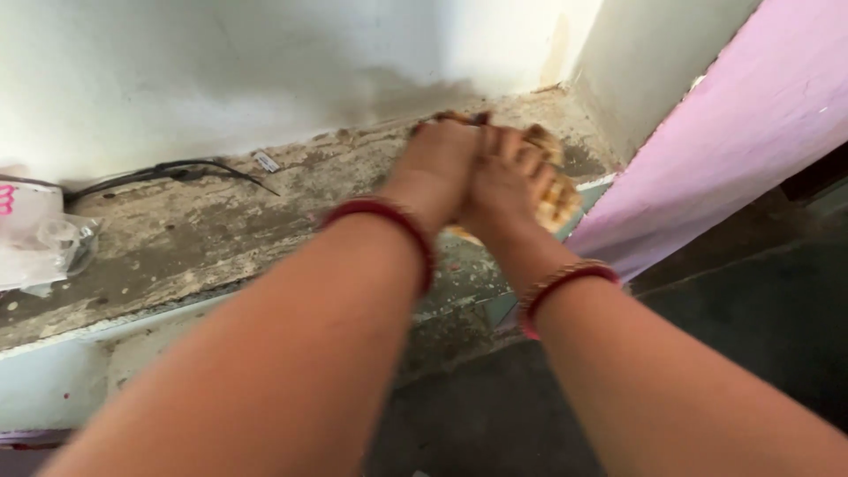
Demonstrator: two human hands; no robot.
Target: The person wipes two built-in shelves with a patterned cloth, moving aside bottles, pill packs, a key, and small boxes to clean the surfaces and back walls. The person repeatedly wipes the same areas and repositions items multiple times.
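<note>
Both hands close together on one item: left hand [437, 163] and right hand [508, 181] press side by side onto a tan, lumpy object [558, 196], possibly a sponge or scrub pad; motion blur hides what it is.

- Grip: fingers of both hands curl over the object, apparently grasping it; exact finger contact is blurred.
- Location of object: on the far right end of a rough concrete ledge [203, 238], in the corner where the white wall [221, 71] meets a side wall.
- Wrists: red bangles [389, 216] on each.
- Ledge condition: stained, pitted and gritty along its whole visible length; judged largely unworked, with effort concentrated in the corner only.
- Other items: black cable [168, 172] lying at the wall base; clear plastic packet [44, 243] at the left end.
- Surroundings: pink wall [733, 124] at right; dark floor [724, 327] below.
</note>
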